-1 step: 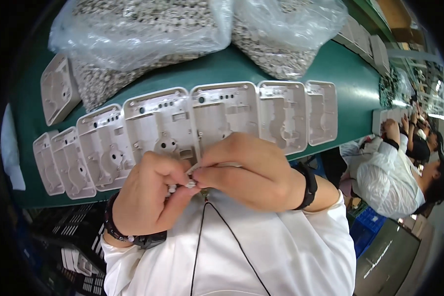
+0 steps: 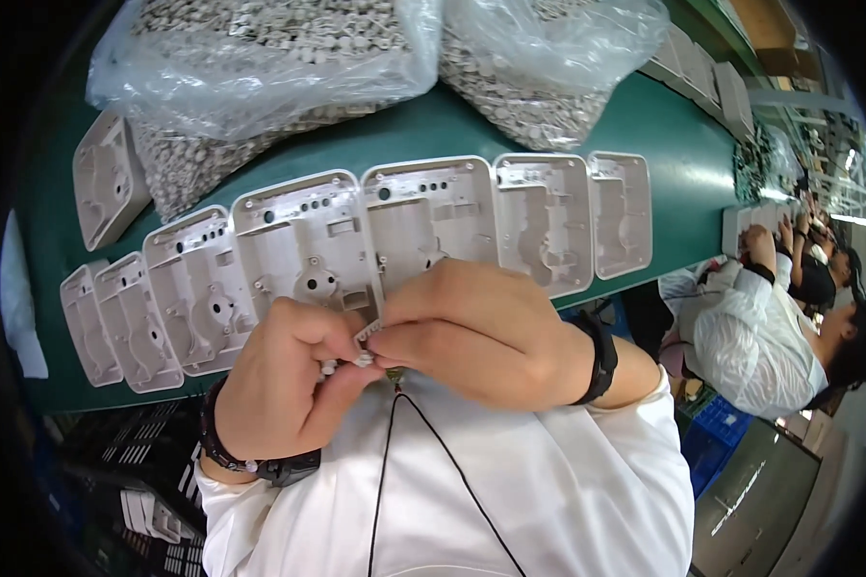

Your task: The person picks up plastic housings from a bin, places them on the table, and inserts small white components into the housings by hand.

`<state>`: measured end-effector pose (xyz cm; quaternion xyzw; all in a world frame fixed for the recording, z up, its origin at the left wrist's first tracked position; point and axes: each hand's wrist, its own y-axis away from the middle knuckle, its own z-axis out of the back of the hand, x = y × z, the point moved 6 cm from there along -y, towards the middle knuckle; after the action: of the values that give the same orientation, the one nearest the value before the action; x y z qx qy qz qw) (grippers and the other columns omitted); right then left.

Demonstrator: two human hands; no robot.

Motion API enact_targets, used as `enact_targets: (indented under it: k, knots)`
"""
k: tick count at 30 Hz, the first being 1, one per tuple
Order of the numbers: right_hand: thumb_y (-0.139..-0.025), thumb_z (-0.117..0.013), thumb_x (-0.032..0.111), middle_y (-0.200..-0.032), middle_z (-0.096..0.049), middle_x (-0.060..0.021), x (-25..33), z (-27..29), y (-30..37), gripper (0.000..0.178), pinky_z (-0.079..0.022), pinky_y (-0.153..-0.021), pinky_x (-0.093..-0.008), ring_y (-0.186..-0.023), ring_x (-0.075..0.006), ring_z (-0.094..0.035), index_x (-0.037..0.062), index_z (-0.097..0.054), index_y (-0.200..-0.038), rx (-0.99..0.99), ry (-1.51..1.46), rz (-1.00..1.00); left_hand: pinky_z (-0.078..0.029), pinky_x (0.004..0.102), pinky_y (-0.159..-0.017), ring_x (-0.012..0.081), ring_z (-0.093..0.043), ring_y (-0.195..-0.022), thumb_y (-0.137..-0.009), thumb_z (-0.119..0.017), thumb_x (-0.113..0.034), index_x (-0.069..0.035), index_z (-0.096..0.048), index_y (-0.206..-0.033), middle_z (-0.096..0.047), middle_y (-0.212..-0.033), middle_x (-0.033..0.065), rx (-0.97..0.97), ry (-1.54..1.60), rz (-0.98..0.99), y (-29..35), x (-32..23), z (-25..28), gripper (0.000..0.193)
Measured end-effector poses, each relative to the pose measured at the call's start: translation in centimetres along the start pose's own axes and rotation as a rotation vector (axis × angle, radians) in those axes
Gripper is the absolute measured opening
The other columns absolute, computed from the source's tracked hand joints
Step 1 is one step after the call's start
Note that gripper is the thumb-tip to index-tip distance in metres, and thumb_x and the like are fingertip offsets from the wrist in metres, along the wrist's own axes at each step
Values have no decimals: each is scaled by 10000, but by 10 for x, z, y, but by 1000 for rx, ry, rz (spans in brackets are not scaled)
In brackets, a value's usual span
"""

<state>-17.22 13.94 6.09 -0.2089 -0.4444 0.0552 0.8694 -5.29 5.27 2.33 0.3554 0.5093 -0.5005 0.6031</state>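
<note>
My left hand (image 2: 293, 385) is closed around several small white plastic pieces (image 2: 331, 367), which peek out between thumb and fingers. Thumb and forefinger of my right hand (image 2: 471, 332) pinch at another small white plastic piece (image 2: 365, 337), right against the left fingertips. The fingers cover most of these pieces, so their full shape is hidden. Both hands are held close to my chest, over the table's near edge. Just beyond them stands a row of light grey plastic housings (image 2: 298, 231), open side up, with round holes and moulded ribs inside.
Clear plastic bags (image 2: 260, 91) full of small grey-white parts lie at the back of the green table (image 2: 683, 183). Another housing (image 2: 108, 183) leans at the left. Black crates (image 2: 144, 433) stand below the left edge. Co-workers, one in white (image 2: 741, 337), sit along the right.
The view has shifted slightly, so the bags and housings sit a little further left. Both hands keep nearly the same pose, with the white piece between the fingertips showing slightly more.
</note>
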Motion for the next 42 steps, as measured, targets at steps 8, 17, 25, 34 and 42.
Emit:
enact_targets:
  k: [8, 17, 25, 34, 42]
  knots:
    - [-642, -689, 15, -820, -546, -55, -39, 39, -37, 127, -469, -586, -310, -712, -226, -566, 38, -603, -733, 221, 631, -32, -376, 222, -570, 107, -460, -565, -889, -576, -156, -32, -343, -993, -510, -680, 71, -327, 557, -18, 7, 2, 24, 283]
    - [-682, -624, 80, -1019, -521, -50, -82, -3, -33, 57, -443, -761, -348, -938, -235, -521, 26, -610, -692, 532, 732, 145, -341, 207, -546, 99, -443, -552, -883, -592, -216, -44, -353, -980, -491, -661, 46, -494, 493, 78, 26, 15, 38, 310]
    - [-685, -606, 37, -1159, -519, -71, -72, 11, -29, 160, -429, -811, -342, -1023, -246, -505, 35, -660, -836, 610, 762, 111, -340, 193, -570, 77, -419, -618, -891, -569, -178, -35, -377, -1003, -512, -751, 57, -441, 505, 77, 28, 19, 46, 264]
    - [-651, -702, 44, -1093, -544, -129, 5, -4, -46, 320, -405, -776, -356, -944, -264, -518, 88, -657, -964, 271, 386, 11, -367, 177, -637, 52, -424, -717, -915, -473, -62, 6, -378, -1132, -519, -1003, 76, -141, 651, 190, 13, 14, 24, 247]
    - [-613, -737, 136, -1001, -581, -81, 10, -36, -48, 325, -395, -694, -319, -860, -224, -533, 84, -649, -921, 161, 205, 60, -367, 178, -619, 36, -428, -702, -951, -457, -143, 4, -367, -1128, -541, -920, 57, -144, 818, 207, 15, 9, 21, 247]
